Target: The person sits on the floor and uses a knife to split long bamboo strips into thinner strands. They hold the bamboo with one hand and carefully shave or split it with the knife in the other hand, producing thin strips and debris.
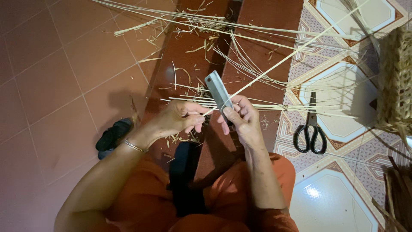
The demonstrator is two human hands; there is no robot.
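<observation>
With the right hand (240,118) clamped on the knife (218,91) and the left hand (178,118) pinching the thin strip (274,65) against its blade above the lap, a slip could likely cut the left fingers (198,121) or snap the strip.

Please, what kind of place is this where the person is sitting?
Probably a home floor used for basket weaving: tiled floor, loose cane strips and shavings, black scissors, and part of a woven basket at the right edge.
</observation>
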